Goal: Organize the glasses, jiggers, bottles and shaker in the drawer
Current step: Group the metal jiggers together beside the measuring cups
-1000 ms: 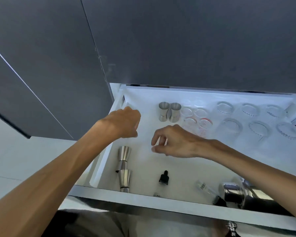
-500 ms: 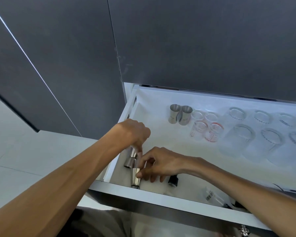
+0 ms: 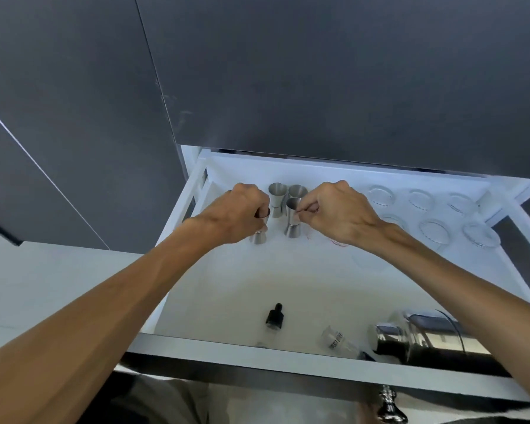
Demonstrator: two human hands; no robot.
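Observation:
The white drawer (image 3: pixel 227 350) stands pulled out below me. My left hand (image 3: pixel 236 214) grips a steel jigger (image 3: pixel 260 234) upright at the drawer's back left. My right hand (image 3: pixel 337 212) pinches the rim of a second steel jigger (image 3: pixel 292 220) just to its right. Two more jiggers (image 3: pixel 278 194) stand behind them near the back wall. Clear glasses (image 3: pixel 435 231) stand in rows at the back right. A small bottle with a black dropper cap (image 3: pixel 274 319) and a clear labelled bottle (image 3: pixel 337 339) lie near the front. The steel shaker (image 3: pixel 419 338) lies on its side at the front right.
Dark cabinet fronts (image 3: pixel 318 71) rise above and left of the drawer. A pale floor (image 3: pixel 43 286) lies to the left. A metal knob (image 3: pixel 390 405) shows below the drawer's front edge. Small red-marked glasses are mostly hidden behind my right hand.
Both hands picked up the two jiggers from the drawer's front left and carried them to the back, beside the two standing jiggers.

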